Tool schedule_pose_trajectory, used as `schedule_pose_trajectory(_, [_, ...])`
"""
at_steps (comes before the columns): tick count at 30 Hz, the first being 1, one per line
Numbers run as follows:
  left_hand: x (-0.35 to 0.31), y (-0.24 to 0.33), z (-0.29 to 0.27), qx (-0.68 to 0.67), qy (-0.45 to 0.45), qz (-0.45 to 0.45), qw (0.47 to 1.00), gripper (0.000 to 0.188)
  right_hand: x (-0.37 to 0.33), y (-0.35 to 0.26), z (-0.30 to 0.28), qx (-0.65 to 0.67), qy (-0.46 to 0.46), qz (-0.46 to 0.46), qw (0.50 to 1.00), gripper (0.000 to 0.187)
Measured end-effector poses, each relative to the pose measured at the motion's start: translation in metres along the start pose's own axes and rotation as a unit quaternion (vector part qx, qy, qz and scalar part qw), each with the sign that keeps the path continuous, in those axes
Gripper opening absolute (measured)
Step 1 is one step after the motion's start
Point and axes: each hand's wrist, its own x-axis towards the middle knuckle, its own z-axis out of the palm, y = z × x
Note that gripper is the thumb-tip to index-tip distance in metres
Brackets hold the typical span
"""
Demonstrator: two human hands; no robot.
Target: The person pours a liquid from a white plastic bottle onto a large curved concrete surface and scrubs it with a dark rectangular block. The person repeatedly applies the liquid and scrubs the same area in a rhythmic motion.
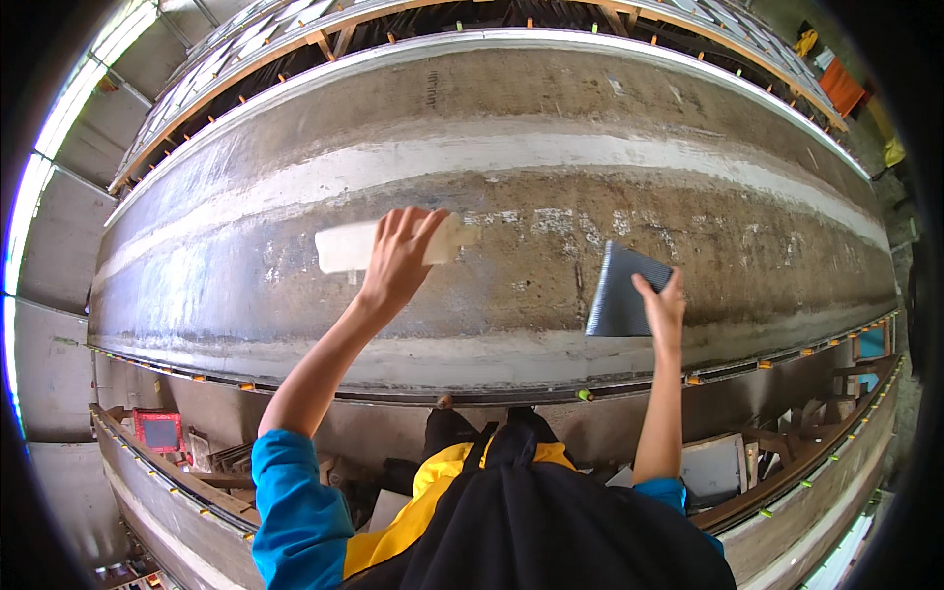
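Observation:
My left hand is over the long table, its fingers closed across the top of a flat cream-coloured block. The block lies lengthwise at or just above the stained surface; whether it touches cannot be made out, and its right end is blurred. To the right, my right hand grips the right edge of a dark grey, ribbed flat piece, with the thumb on its upper face. This piece is tilted above the near half of the table. Its exact kind does not show.
White bands run along the brown tabletop, and small orange and green clips line its near edge. Beyond stands a wooden-framed rack of panels. Below my left arm is a red-framed piece. An orange cloth is at the far right.

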Motion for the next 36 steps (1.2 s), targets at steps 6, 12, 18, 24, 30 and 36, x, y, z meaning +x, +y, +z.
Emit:
schedule_pose_trajectory(6, [0.056, 0.026, 0.052, 0.219, -0.031, 0.039, 0.974, 0.058, 0.001, 0.040, -0.063, 0.111, 0.040, -0.017, 0.993, 0.049])
schedule_pose_trajectory(12, [0.107, 0.025, 0.077, 0.335, -0.030, 0.072, 0.939, 0.044, -0.003, 0.079, -0.077, 0.162, 0.042, 0.016, 0.986, 0.044])
schedule_pose_trajectory(18, [0.155, 0.060, 0.110, 0.323, -0.038, 0.133, 0.936, 0.039, -0.001, 0.084, -0.082, 0.202, 0.072, 0.030, 0.976, 0.041])
schedule_pose_trajectory(24, [0.210, 0.128, 0.138, 0.239, -0.009, 0.168, 0.956, 0.048, 0.007, 0.101, -0.088, 0.216, 0.104, 0.005, 0.971, 0.041])
schedule_pose_trajectory(30, [0.224, 0.153, 0.132, 0.209, -0.036, 0.173, 0.962, 0.045, 0.002, 0.109, -0.097, 0.170, 0.154, -0.006, 0.973, 0.042])
schedule_pose_trajectory(36, [0.150, 0.142, 0.100, 0.126, -0.065, 0.195, 0.971, 0.053, -0.008, 0.088, -0.089, 0.170, 0.161, 0.024, 0.972, 0.042])
